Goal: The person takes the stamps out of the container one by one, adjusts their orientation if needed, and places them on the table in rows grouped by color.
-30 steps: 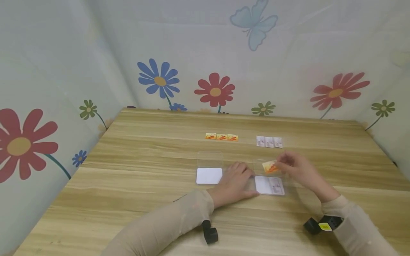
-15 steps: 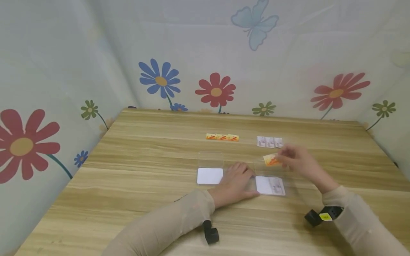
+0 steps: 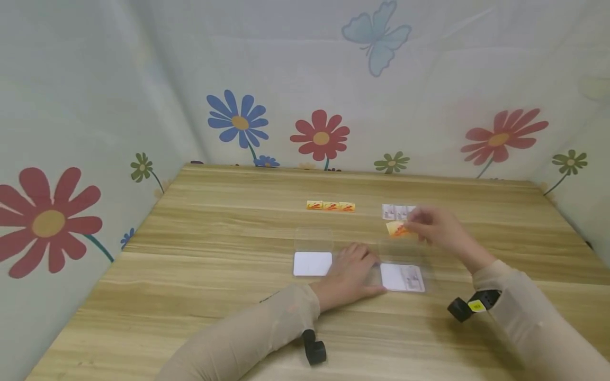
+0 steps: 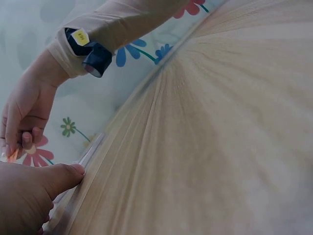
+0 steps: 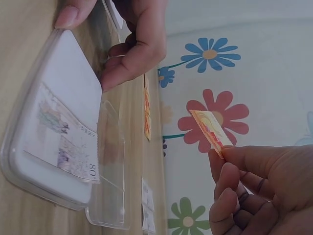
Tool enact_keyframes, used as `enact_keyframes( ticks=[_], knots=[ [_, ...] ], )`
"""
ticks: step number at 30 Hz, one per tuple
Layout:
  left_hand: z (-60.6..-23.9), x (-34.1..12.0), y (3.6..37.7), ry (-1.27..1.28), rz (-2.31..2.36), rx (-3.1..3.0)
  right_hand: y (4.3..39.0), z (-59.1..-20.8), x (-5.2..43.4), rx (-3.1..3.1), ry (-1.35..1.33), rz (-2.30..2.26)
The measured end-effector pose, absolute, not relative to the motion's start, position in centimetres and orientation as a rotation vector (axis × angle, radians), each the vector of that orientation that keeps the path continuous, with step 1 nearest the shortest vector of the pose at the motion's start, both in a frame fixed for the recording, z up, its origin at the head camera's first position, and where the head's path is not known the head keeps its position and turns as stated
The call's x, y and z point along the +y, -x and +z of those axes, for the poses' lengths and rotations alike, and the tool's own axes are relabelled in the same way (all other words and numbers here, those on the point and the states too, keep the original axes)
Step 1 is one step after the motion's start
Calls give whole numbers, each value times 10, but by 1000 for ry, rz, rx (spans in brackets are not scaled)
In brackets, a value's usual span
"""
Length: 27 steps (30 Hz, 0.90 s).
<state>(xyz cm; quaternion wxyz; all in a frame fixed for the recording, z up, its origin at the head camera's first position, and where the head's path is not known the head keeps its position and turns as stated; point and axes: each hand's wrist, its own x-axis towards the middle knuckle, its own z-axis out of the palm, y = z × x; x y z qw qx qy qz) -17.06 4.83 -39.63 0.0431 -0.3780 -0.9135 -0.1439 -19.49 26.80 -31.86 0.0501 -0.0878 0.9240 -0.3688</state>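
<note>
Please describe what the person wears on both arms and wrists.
Both arms have long beige sleeves, the left sleeve and the right sleeve. Each wrist carries a small black camera; the right one has a yellow label. The hands are bare.

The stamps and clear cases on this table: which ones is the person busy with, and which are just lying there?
In hand:
- small orange stamp, pinched by the right hand
- clear plastic case with a pale stamp inside, steadied by the left hand

Lying about:
- second clear case with a white insert
- row of orange stamps
- row of pale stamps
</note>
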Motion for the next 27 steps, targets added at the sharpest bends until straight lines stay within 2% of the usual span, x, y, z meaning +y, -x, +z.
enact_keyframes(
  ticks=[27],
  knots=[
    [-397, 46, 177, 1176, -449, -2810, 240, -303, 248, 2794, 155, -1013]
  ],
)
